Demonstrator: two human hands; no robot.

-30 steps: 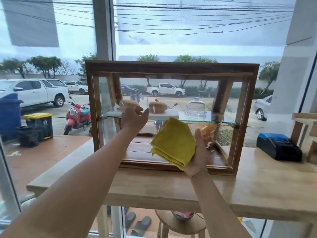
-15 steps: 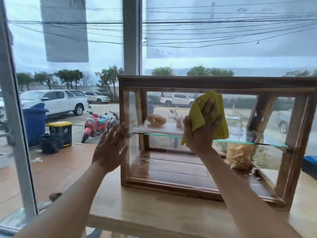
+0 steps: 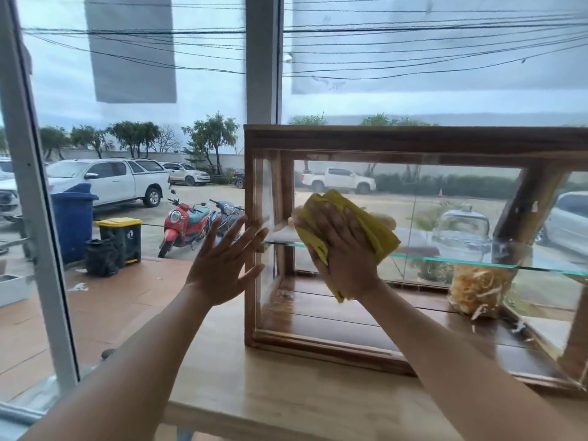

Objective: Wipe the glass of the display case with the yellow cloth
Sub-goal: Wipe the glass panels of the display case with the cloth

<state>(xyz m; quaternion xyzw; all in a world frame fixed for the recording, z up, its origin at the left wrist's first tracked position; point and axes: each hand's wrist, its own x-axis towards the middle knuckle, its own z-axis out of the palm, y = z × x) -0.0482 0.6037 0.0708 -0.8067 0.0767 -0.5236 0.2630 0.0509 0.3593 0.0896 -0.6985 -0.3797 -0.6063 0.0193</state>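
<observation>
A wooden display case (image 3: 413,140) with glass panes stands on a light wooden counter (image 3: 286,393). My right hand (image 3: 345,249) presses a folded yellow cloth (image 3: 378,230) flat against the left part of the front glass, about level with the inner glass shelf (image 3: 477,261). My left hand (image 3: 224,256) is spread with fingers apart at the case's left front corner post, fingertips touching the frame. It holds nothing. Bread on the shelf is mostly hidden behind the cloth.
Inside the case a glass dome cover (image 3: 463,230) sits on the shelf and a bag of yellow crisps (image 3: 480,288) on the floor. Behind is a large window with a white frame post (image 3: 35,198); cars, scooters and bins are outside.
My right hand has slid the cloth down and to the left across the front glass. My left hand has moved up to the case's left edge. The view has come closer.
</observation>
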